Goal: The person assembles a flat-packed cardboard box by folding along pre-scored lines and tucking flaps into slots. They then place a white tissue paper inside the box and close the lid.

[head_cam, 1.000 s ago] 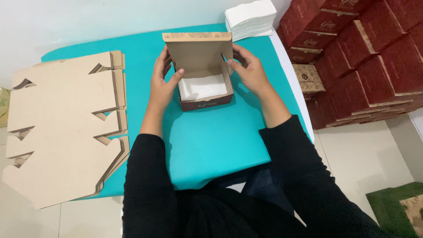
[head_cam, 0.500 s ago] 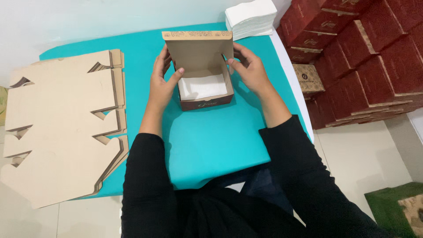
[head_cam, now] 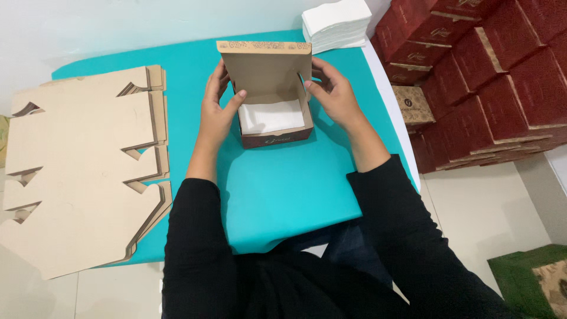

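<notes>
two hands [head_cam: 218, 112] [head_cam: 333, 94] on one open box [head_cam: 271, 112], one napkin stack [head_cam: 336, 23]

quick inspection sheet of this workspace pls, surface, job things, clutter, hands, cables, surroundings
surface: turquoise-covered table, bare in front of the person
job's things: small brown cardboard box with dark red outside, lid upright, white paper sheet lying inside
clutter: stack of flat die-cut cardboard blanks at the table's left; pile of white paper sheets at the far right corner
grippers: left hand on the box's left wall; right hand at its right wall and lid flap
cables: nothing seen
surroundings: stacked dark red boxes at right; pale tiled floor
</notes>
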